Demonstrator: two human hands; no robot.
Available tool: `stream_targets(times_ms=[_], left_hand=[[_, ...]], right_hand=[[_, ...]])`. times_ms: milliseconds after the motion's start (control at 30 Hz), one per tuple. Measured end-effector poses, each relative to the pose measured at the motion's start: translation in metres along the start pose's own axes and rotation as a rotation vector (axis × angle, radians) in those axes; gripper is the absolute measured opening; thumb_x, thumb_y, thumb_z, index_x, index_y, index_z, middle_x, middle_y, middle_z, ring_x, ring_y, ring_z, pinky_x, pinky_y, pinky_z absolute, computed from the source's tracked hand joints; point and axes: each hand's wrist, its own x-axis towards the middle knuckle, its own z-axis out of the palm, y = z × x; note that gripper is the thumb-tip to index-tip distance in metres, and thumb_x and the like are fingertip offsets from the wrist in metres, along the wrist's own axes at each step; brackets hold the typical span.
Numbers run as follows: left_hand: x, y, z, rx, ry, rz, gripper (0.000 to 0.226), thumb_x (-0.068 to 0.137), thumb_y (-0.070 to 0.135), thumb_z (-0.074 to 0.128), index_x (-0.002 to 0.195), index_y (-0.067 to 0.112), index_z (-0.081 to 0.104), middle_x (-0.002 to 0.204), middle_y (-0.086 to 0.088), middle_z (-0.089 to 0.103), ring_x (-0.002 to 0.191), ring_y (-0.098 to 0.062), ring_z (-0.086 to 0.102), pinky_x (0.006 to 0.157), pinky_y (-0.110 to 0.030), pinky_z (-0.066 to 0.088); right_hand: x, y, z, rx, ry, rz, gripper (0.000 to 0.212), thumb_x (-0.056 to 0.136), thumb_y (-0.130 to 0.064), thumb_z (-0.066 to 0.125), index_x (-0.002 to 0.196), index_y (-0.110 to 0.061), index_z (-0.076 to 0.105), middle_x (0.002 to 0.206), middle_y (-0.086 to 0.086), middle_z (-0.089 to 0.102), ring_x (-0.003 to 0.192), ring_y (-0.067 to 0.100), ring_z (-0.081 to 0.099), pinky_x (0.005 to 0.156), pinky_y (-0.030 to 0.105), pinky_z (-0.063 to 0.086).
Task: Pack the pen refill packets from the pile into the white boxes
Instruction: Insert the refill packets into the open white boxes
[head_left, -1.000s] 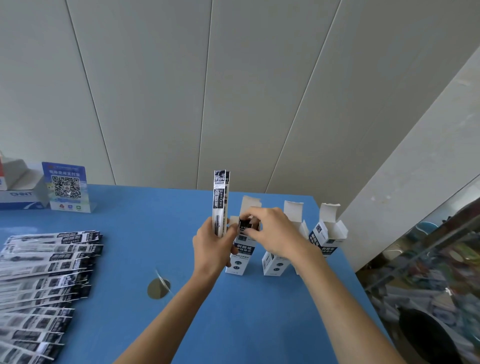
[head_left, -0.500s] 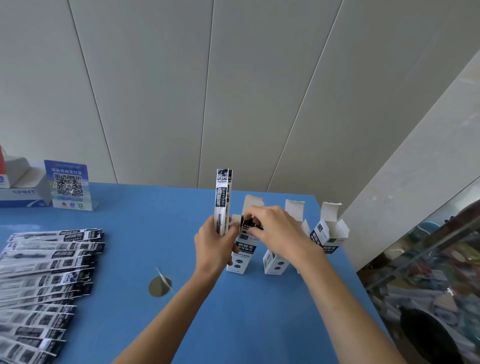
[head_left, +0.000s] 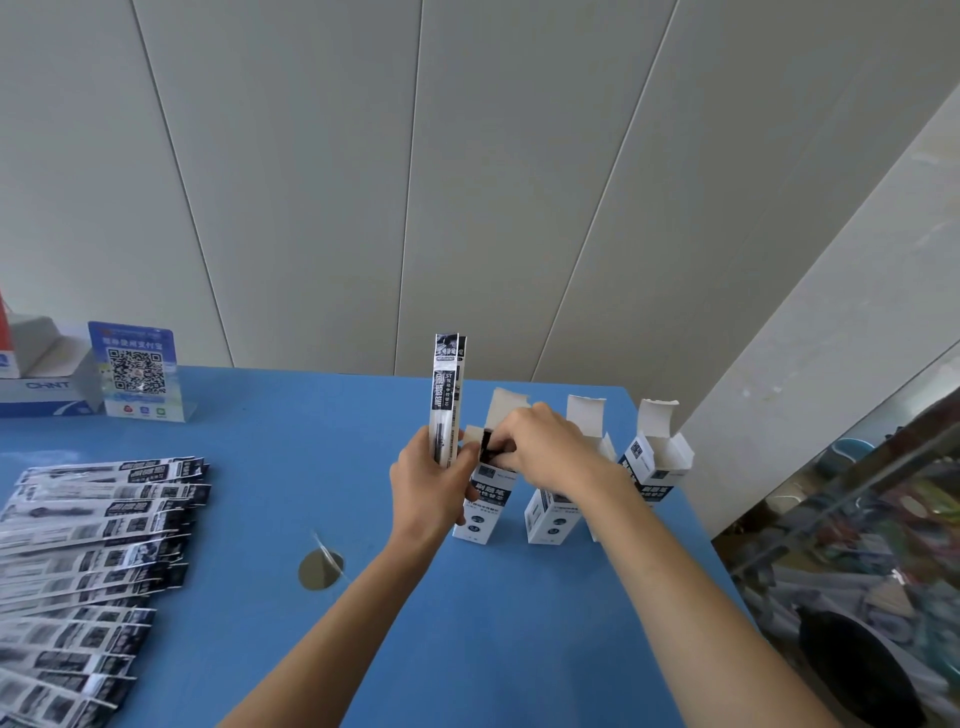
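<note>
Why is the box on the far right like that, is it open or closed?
Open. The rightmost white box stands upright with its top flap sticking up, its side flaps spread out.

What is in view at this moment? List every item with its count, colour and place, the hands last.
pen refill packets in the pile: many, black and white, fanned out flat at the table's left edge.
held refill packets: two or so, black and white, upright in the left hand.
white boxes: three, white with dark print, standing open-topped in a row at the table's far right; the leftmost has dark packet ends at its mouth.
QR code sign: one, blue, far left of the table.
cardboard box: one, white and blue, far left corner.
table: one, blue.
round hole cover: one, grey, in the tabletop.
left hand: grips the held packets.
right hand: fingers at the leftmost box's mouth.
</note>
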Motion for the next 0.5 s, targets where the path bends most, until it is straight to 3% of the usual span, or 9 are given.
stream_targets(times_ms=[167,333,500], left_hand=[[0.0009,-0.0012,-0.0007,-0.016,0.009,0.001,0.018,0.09,0.019,0.065,0.093,0.003,0.057,0.069,-0.019,0.066,0.037,-0.008,0.053,0.034,-0.022,0.039],[0.0002,-0.0009,0.0002,-0.012,0.014,0.001,0.016,0.089,0.015,0.064,0.092,0.0,0.057,0.067,-0.018,0.064,0.037,-0.008,0.052,0.034,-0.021,0.039],[-0.0026,0.0031,-0.0049,0.0,0.018,0.003,0.026,0.088,0.023,0.068,0.097,0.001,0.056,0.073,-0.025,0.064,0.033,-0.006,0.047,0.033,-0.021,0.037]], right_hand=[[-0.0027,0.0021,-0.0078,0.155,0.01,0.032,0.017,0.085,-0.033,0.068,0.101,-0.029,0.068,0.093,-0.003,0.068,0.082,0.021,0.064,0.065,0.035,0.054],[-0.0043,-0.0006,-0.0016,0.024,0.063,0.007,0.012,0.09,-0.022,0.062,0.095,-0.023,0.073,0.095,0.002,0.068,0.083,0.022,0.062,0.069,0.035,0.052],[-0.006,0.0017,0.0005,0.143,0.08,0.008,0.015,0.089,-0.023,0.059,0.092,-0.025,0.074,0.087,-0.003,0.07,0.08,0.018,0.062,0.071,0.038,0.055]])
